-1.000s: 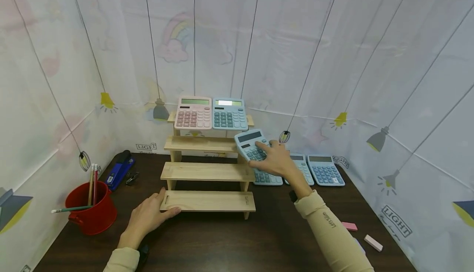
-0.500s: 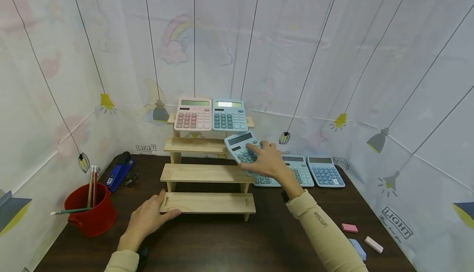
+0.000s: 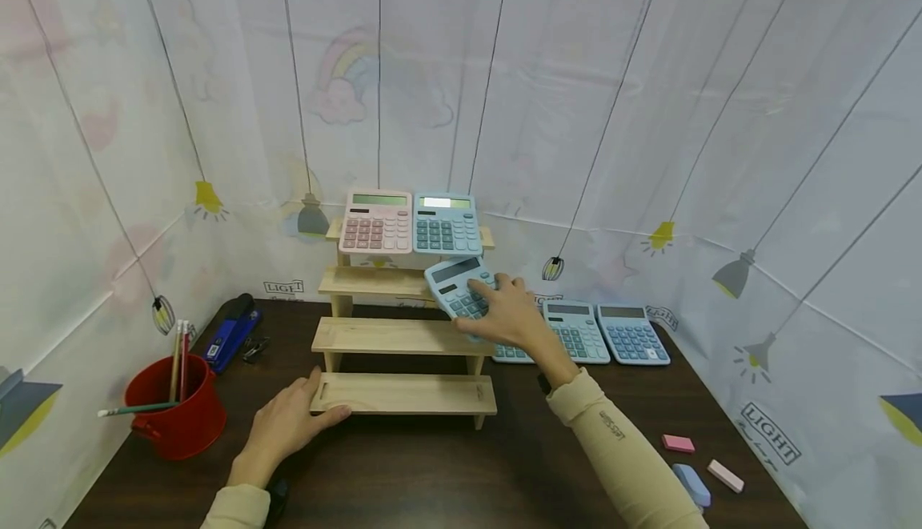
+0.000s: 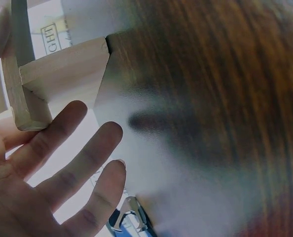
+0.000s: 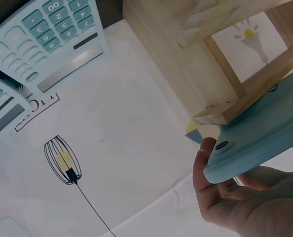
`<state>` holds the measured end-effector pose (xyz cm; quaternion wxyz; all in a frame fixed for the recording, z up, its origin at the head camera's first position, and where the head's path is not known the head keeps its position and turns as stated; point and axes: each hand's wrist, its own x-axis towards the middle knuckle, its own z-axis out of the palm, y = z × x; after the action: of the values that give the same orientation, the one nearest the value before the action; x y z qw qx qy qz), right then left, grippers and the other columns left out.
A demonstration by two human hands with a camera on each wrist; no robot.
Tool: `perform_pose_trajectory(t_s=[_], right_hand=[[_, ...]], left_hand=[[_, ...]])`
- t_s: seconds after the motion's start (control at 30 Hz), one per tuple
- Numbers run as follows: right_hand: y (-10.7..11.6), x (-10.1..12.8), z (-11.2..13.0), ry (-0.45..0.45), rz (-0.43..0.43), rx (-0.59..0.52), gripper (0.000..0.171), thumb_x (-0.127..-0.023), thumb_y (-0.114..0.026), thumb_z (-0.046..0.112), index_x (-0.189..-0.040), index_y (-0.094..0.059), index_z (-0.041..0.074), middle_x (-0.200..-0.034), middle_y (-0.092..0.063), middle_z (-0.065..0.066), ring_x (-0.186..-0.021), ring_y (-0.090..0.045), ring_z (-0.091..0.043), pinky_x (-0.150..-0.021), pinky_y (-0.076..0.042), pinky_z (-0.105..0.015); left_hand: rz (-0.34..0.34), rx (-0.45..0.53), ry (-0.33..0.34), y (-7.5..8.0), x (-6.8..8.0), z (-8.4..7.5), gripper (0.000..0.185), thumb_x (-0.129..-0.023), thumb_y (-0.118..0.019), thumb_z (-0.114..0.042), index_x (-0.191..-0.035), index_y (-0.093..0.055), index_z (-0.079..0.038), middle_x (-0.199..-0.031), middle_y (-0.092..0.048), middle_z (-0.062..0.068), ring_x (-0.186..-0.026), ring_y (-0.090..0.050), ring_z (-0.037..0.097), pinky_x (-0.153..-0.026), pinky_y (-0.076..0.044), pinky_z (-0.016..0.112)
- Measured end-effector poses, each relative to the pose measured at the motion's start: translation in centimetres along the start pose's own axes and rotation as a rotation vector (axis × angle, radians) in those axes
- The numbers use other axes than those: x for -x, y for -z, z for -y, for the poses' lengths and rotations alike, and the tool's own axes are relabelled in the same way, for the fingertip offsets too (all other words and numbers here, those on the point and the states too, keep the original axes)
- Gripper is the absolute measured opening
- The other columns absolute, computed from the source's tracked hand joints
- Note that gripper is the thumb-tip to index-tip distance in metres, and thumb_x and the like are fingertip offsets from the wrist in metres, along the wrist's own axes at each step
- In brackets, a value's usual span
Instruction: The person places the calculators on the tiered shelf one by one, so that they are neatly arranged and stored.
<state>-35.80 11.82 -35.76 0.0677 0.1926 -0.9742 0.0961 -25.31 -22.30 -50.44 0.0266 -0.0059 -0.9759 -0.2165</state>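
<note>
A four-tier wooden display stand [image 3: 403,337] rises in steps on the dark table. My right hand [image 3: 500,313] grips a light-blue calculator [image 3: 455,281], tilted, over the right end of the second shelf from the top. In the right wrist view the calculator's underside [image 5: 265,133] shows close beside the shelf edge, fingers curled at its rim. Side by side on the top shelf stand a pink calculator [image 3: 376,222] and a blue one [image 3: 446,223]. My left hand [image 3: 288,425] touches the left end of the bottom shelf, its fingers fairly straight in the left wrist view [image 4: 80,153].
Right of the stand, several blue calculators [image 3: 576,337] lie in a row by the wall, one partly behind my right arm. A red bucket [image 3: 176,417] with pencils, a blue stapler [image 3: 234,333] and black clips [image 3: 255,349] are at left. Erasers [image 3: 723,475] lie front right.
My right hand has carried the blue calculator leftward and slightly down, from beside the stand to over the second shelf from the top. The left hand stays at the bottom shelf.
</note>
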Motion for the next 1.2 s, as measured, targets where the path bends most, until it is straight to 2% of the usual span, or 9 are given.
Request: perform_pose_trajectory(t_s=[0.3, 0.47, 0.63, 0.83, 1.0, 1.2], right_hand=[[-1.0, -1.3, 0.9, -0.046, -0.047, -0.010, 0.088, -0.081, -0.058, 0.077, -0.151, -0.048, 0.023, -0.150, -0.042, -0.031, -0.122, -0.046, -0.050, -0.090, -0.045, -0.064], [-1.7, -2.1, 2.1, -0.108, -0.079, -0.019, 0.093, -0.080, -0.054, 0.083, -0.151, -0.048, 0.023, -0.150, -0.040, -0.031, -0.128, -0.040, -0.050, -0.096, -0.041, -0.067], [-2.4, -2.6, 2.9, -0.130, -0.122, -0.026, 0.095, -0.080, -0.050, 0.086, -0.150, -0.049, 0.022, -0.149, -0.041, -0.032, -0.129, -0.040, -0.052, -0.100, -0.039, -0.068], [-2.7, -2.3, 3.0, -0.103, -0.181, -0.071, 0.084, -0.085, -0.054, 0.078, -0.146, -0.054, 0.019, -0.148, -0.044, -0.033, -0.126, -0.043, -0.051, -0.099, -0.040, -0.065], [-3.0, -2.0, 2.4, -0.054, -0.226, -0.100, 0.077, -0.087, -0.058, 0.072, -0.141, -0.059, 0.017, -0.153, -0.038, -0.032, -0.125, -0.045, -0.050, -0.098, -0.041, -0.061], [-2.9, -1.3, 1.8, -0.011, -0.162, -0.131, 0.082, -0.084, -0.062, 0.069, -0.147, -0.053, 0.017, -0.160, -0.030, -0.028, -0.132, -0.040, -0.050, -0.104, -0.037, -0.062]], left_hand=[[-0.001, -0.001, 0.001, 0.0, -0.1, 0.1, 0.105, -0.082, -0.061, -0.077, -0.153, -0.039, -0.003, -0.134, -0.061, 0.021, -0.117, -0.062, 0.042, -0.084, -0.053, 0.059], [-0.007, -0.001, -0.005, 0.1, -0.1, 0.1, 0.104, -0.082, -0.062, -0.076, -0.153, -0.039, -0.002, -0.134, -0.061, 0.021, -0.116, -0.063, 0.041, -0.083, -0.053, 0.059], [-0.003, 0.004, -0.002, 0.1, 0.0, 0.1, 0.104, -0.083, -0.061, -0.076, -0.153, -0.038, -0.002, -0.135, -0.061, 0.022, -0.117, -0.062, 0.042, -0.085, -0.053, 0.060], [0.000, 0.007, 0.000, 0.1, 0.0, 0.0, 0.105, -0.083, -0.061, -0.076, -0.154, -0.037, -0.002, -0.137, -0.059, 0.023, -0.119, -0.061, 0.043, -0.086, -0.052, 0.061], [-0.007, 0.007, -0.002, 0.1, 0.0, 0.0, 0.104, -0.084, -0.061, -0.075, -0.154, -0.037, -0.002, -0.137, -0.060, 0.023, -0.120, -0.061, 0.043, -0.087, -0.052, 0.061], [0.001, 0.004, 0.001, 0.1, 0.0, 0.0, 0.104, -0.084, -0.061, -0.074, -0.154, -0.038, -0.001, -0.135, -0.060, 0.023, -0.118, -0.062, 0.042, -0.086, -0.052, 0.059]])
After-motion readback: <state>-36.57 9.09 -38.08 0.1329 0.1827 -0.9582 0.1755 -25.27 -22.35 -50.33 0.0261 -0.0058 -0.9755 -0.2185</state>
